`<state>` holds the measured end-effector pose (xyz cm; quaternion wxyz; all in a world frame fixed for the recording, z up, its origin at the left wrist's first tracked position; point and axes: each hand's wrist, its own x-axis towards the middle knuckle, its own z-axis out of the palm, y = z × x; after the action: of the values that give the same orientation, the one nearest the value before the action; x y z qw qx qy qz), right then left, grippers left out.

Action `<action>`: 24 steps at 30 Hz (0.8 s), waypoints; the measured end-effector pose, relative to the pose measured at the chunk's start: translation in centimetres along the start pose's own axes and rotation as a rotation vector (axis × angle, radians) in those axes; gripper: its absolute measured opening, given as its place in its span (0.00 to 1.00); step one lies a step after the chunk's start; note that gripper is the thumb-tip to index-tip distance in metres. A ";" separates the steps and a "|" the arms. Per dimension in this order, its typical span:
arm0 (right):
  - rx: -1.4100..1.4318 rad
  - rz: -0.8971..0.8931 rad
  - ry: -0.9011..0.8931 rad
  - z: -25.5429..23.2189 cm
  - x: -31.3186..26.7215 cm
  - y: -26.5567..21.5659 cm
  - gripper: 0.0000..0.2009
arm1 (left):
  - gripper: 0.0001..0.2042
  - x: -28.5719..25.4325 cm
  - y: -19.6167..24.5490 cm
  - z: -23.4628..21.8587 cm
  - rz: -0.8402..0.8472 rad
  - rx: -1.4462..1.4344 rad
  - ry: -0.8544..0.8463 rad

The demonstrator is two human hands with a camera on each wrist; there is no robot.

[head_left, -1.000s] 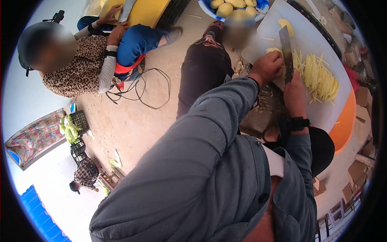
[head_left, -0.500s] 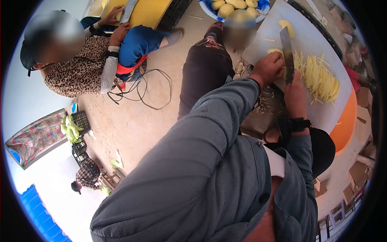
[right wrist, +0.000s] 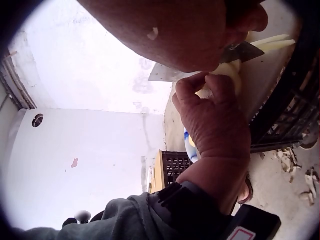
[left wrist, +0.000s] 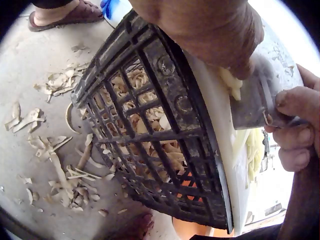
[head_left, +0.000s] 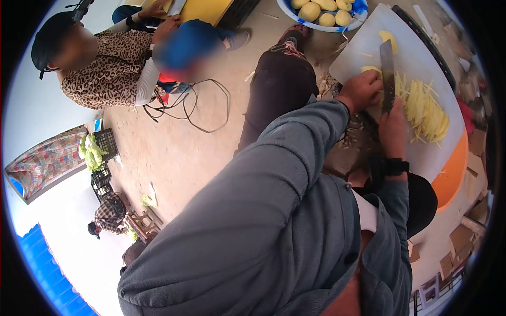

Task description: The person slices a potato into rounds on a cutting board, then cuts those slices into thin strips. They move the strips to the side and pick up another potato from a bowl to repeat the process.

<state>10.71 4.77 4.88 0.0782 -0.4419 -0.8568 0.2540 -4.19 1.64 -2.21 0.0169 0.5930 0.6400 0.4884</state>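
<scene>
Your right hand (head_left: 392,129) grasps the cleaver (head_left: 388,73); your left hand (head_left: 362,89) clenches the potato (head_left: 370,70) on the white cutting board (head_left: 421,58), beside cut strips (head_left: 427,110). Peelings (left wrist: 55,165) litter the floor under the black crate (left wrist: 150,130).

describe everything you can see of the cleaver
The cleaver has a broad, flat, rectangular blade of dull grey metal, worn and smeared. It stands edge-down on the white cutting board, running lengthwise away from the person. The right hand grips its handle, which the fingers hide. The left hand holds a pale potato piece against the blade's left face. Cut potato strips lie heaped on its right side.
</scene>
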 end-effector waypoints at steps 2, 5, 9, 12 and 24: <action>-0.036 -0.017 0.015 -0.2 -0.1 -0.1 0.27 | 0.10 0.0 0.0 -0.1 -0.004 -0.001 -0.007; -0.039 0.037 -0.036 -0.8 0.0 -1.0 0.26 | 0.11 0.0 -0.2 0.1 -0.001 -0.009 -0.007; -0.057 -0.041 0.038 -0.2 0.1 -0.3 0.24 | 0.11 -0.1 -0.4 0.4 0.010 -0.006 -0.003; -0.044 -0.009 -0.010 -0.5 0.3 -0.4 0.24 | 0.11 -0.2 -0.6 0.5 0.002 0.006 -0.021; -0.035 0.032 -0.035 -0.4 0.2 0.3 0.24 | 0.10 -0.5 -0.7 1.1 -0.027 -0.009 0.017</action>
<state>10.92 5.19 5.08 0.0515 -0.4523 -0.8552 0.2478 -3.89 2.04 -3.48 0.0207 0.5800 0.6458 0.4961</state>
